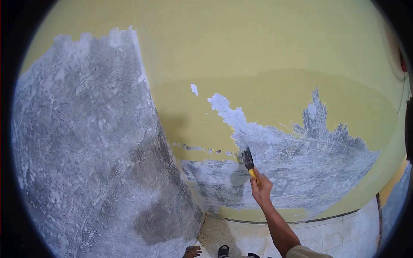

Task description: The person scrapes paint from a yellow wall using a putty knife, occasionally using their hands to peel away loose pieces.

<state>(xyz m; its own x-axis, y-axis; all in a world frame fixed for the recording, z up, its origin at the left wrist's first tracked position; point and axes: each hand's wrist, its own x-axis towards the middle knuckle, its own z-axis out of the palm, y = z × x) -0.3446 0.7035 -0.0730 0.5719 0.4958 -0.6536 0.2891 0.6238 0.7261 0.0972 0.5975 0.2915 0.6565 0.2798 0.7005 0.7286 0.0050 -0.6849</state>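
The small scraper with a yellow handle and a dark flat metal blade (247, 160) is pressing its edge on the yellow painted wall (266, 51). It is sitting just at the border where the yellow coat is giving way to bare grey-white plaster (309, 163). The right hand (261, 188) is wrapping fully around the handle from below, with the arm reaching up.

I am judging the tool as light and stiff, with a thin blade that is probably bending a little under pressure. The edge is looking sharp, so the handle is the safe place to grip, though dust may be making it slippery.

What is seeming to be the left hand (192, 251) is hanging low near a black sandal (223, 250) on the pale tiled floor (344, 234). I cannot tell how wide it is.
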